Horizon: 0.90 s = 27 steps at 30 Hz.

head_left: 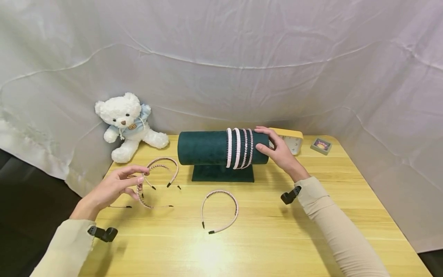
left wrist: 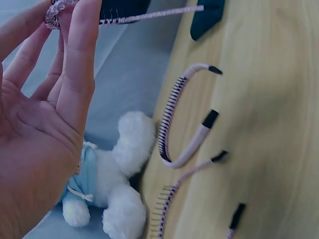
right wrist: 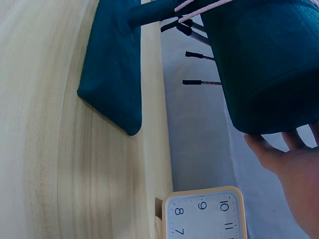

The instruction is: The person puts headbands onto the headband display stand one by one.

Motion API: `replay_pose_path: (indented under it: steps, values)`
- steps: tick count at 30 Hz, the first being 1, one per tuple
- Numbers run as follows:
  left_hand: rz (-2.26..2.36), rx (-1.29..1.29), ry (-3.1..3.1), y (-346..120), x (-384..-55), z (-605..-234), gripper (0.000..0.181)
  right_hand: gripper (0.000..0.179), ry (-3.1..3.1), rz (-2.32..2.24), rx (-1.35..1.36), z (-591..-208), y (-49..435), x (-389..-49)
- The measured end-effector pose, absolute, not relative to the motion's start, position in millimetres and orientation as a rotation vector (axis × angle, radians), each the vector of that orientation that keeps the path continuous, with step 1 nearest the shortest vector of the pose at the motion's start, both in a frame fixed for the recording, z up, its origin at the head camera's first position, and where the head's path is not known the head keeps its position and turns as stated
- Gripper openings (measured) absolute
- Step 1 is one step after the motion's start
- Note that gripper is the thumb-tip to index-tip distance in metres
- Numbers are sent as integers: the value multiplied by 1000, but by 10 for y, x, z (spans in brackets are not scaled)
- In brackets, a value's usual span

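My left hand (head_left: 115, 184) pinches a thin beaded headband (head_left: 142, 200) between thumb and fingertips, over the left side of the table; its sparkling band (left wrist: 57, 12) shows at the fingertips in the left wrist view. With thumb in front and fingers over the top, my right hand (head_left: 282, 152) grips the right end of the dark green padded cylinder of a headband stand (head_left: 204, 148). Two pale pink headbands (head_left: 229, 150) and two narrow beaded headbands (head_left: 246, 148) hang around that cylinder. Past the hand, a pink headband (left wrist: 167, 119) with black tips lies near the bear.
Another pink headband (head_left: 237, 207) lies on the wooden table (head_left: 277, 246) in front of the stand. A white teddy bear (head_left: 126, 127) sits at the back left. Behind my right hand stands a yellow-framed clock (head_left: 294, 144), with a small grey box (head_left: 321, 146) farther right.
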<state>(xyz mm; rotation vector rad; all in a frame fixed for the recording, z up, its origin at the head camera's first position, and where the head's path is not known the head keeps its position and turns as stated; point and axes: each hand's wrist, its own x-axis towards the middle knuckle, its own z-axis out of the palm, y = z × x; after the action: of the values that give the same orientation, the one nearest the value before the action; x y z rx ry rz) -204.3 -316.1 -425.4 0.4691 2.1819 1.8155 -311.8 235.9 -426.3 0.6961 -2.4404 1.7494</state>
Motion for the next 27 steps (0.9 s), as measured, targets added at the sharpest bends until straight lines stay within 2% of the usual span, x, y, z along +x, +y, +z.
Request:
replay_pose_path:
  steps: [12,19,27]
  values:
    - [1986,488,2246,-3060,-2142,-4034,30,58,-2445,1772,695,-4260,2360,-3102]
    - [2075,395,2257,-2941,-2216,-3944,25,57,-2445,1770,697,-4258,2358,-3106]
    - [2111,335,2325,-2725,-2324,-3925,35,56,-2443,1761,700,-4259,2362,-3113]
